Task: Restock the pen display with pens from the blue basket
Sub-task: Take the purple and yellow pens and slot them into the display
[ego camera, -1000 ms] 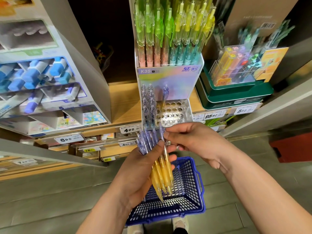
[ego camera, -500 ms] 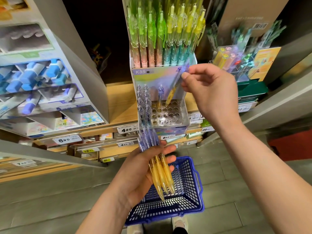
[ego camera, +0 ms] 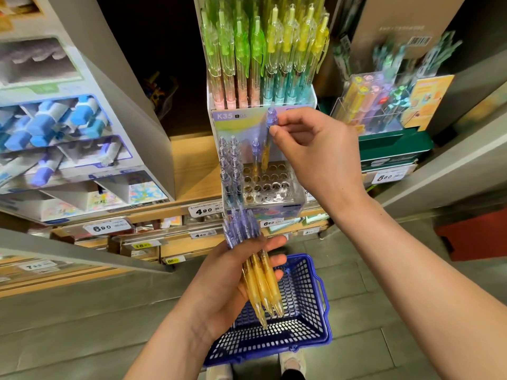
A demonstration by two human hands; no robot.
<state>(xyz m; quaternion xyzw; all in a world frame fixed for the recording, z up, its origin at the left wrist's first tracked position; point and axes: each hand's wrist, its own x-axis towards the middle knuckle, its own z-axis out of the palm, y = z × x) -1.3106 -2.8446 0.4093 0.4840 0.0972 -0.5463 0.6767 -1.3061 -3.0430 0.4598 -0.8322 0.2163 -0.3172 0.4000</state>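
Note:
My right hand [ego camera: 315, 149] pinches one purple-and-yellow pen [ego camera: 268, 138] near its top, holding it upright with its tip at a hole in the back row of the clear pen display [ego camera: 274, 187]. Beside it stands a single pen [ego camera: 255, 157], and two columns of purple-topped pens [ego camera: 230, 168] fill the display's left side. My left hand [ego camera: 227, 286] grips a bunch of several matching pens [ego camera: 255, 264] below the display. The blue basket [ego camera: 301, 311] sits on the floor under my left hand and looks empty where visible.
Green and yellow pens [ego camera: 263, 56] fill the display's upper tier. A rack of blue correction tapes [ego camera: 55, 127] stands at the left, a clear box of mixed pens [ego camera: 375, 105] on a green stand at the right. Price tags line the wooden shelf edge [ego camera: 203, 211]. My shoes show below the basket.
My right hand took one pen from the bunch, lifted it to the display, and has now turned it upright with its tip down at a hole. The left hand stayed put.

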